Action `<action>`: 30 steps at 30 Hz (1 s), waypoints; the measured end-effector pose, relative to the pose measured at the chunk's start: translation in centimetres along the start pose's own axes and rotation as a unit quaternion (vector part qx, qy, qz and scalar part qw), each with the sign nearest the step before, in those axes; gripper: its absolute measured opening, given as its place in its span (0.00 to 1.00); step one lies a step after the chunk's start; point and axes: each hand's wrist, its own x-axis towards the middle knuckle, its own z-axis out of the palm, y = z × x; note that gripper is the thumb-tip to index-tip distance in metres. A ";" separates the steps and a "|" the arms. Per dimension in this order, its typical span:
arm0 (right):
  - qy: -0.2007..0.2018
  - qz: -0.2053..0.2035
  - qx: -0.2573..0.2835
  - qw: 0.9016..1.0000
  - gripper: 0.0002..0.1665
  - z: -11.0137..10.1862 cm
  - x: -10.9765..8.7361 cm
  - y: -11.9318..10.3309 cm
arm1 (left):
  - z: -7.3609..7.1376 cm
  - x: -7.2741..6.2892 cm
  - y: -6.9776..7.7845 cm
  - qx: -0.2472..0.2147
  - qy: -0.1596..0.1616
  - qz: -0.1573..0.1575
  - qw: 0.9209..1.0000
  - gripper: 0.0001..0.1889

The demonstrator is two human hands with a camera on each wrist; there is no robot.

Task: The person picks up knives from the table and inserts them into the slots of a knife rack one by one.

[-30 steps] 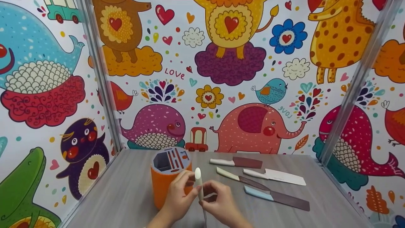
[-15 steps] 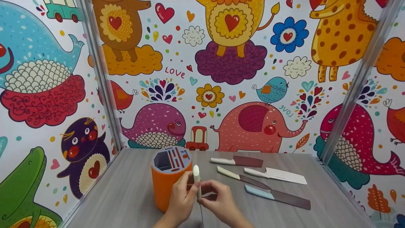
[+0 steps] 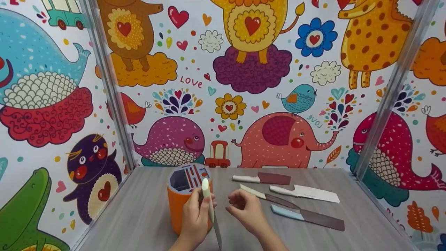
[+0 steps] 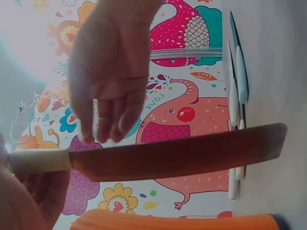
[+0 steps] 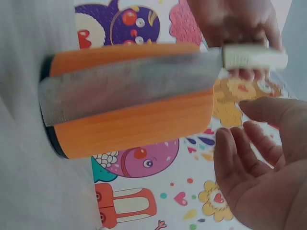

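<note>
My left hand grips a kitchen knife by its pale cream handle, with the handle up and the blade pointing down. The broad, nearly rectangular blade shows side-on in the left wrist view. It passes in front of the orange knife block in the right wrist view. Just right of the knife, my right hand holds nothing; its fingers are loosely bent and apart from the blade. The block's grey slotted top stands right behind my left hand.
Several knives lie right of my hands: one with a dark red blade, a white cleaver, a cream-handled knife and a light-blue-handled one. Patterned walls with metal corner posts enclose the grey table.
My right hand has let go of the knife and drawn away to the right. My left hand has shifted slightly left with the knife, whose blade now shows more.
</note>
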 end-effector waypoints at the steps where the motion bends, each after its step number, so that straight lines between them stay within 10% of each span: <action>1: 0.007 0.009 -0.003 1.000 0.13 0.2 0.3 0.3 | -0.1 -0.1 0.0 0.001 0.008 0.002 1.000 0.13; 10: 0.076 0.038 0.042 0.996 0.28 2.5 2.0 3.3 | -1.1 0.1 0.6 0.051 0.080 0.016 0.995 0.11; 20: -0.113 0.064 0.121 0.984 0.63 5.3 3.3 7.3 | -3.2 1.2 3.3 0.059 0.102 -0.024 0.993 0.15; 30: -0.098 0.072 0.134 0.984 0.67 7.8 2.7 8.4 | -5.1 2.9 4.4 0.076 0.081 0.009 0.994 0.14</action>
